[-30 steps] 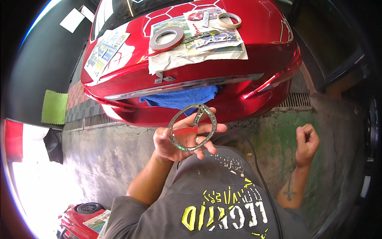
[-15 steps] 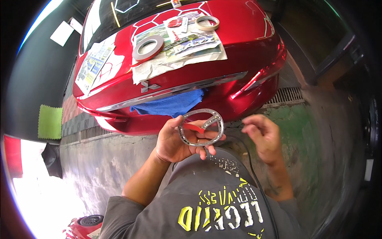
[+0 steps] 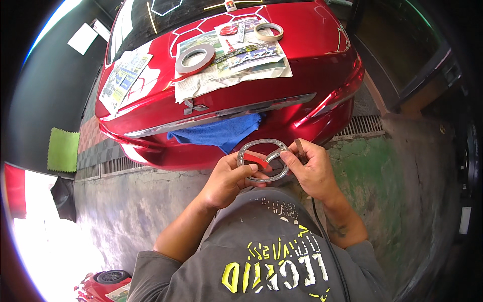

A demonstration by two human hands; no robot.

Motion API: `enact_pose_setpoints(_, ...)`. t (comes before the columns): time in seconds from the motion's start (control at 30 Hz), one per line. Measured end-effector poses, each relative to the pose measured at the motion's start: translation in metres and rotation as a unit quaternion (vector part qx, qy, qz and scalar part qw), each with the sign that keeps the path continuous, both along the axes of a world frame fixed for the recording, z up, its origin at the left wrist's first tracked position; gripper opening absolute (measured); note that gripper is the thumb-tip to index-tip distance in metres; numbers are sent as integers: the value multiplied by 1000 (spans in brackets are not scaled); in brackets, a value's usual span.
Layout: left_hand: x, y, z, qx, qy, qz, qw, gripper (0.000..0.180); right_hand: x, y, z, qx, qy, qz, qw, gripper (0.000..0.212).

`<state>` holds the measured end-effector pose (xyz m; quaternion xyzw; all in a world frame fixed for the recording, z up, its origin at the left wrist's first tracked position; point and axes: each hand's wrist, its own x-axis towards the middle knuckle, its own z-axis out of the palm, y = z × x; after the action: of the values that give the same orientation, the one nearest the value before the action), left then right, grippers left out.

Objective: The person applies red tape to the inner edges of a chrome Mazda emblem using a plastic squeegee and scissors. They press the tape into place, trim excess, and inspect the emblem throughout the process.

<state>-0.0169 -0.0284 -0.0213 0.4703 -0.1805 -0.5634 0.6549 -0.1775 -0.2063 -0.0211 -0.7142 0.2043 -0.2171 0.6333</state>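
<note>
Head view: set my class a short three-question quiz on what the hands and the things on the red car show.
1. True or false: both hands touch the round chrome emblem.
2. How many tape rolls lie on the car's red rear?
3. The blue cloth is: A) on the floor, B) hanging from the car below the chrome trim strip, C) in the left hand.

Key: 1 true, the right hand too; 2 two, a grey roll and a beige roll; 3 B.

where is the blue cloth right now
In the head view the blue cloth hangs from under the chrome strip at the rear of the red car, just above and left of the round emblem held in both hands.
</note>
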Motion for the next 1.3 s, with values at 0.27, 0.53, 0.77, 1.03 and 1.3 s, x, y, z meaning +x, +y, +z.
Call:
enact_pose_setpoints(0.27,-5,6,-3,22,19,15,999,18,0,8,13,0,5,16,1000,23)
enact_pose_setpoints(0.53,-13,3,-11,7,26,20,999,18,-7,9,20,-41,20,13,999,24)
enact_pose_setpoints(0.77,-20,-2,-6,31,-44,50,997,18,-5,10,18,-360,-117,-80,922,20)
enact_pose_setpoints(1.03,-28,-6,13,51,-143,34,988,21,-4,0,12,-434,-111,14,894,27)
enact_pose_setpoints(1.3,-30,-7,12,51,-157,38,986,21,1,-13,9,-495,-146,78,853,20)
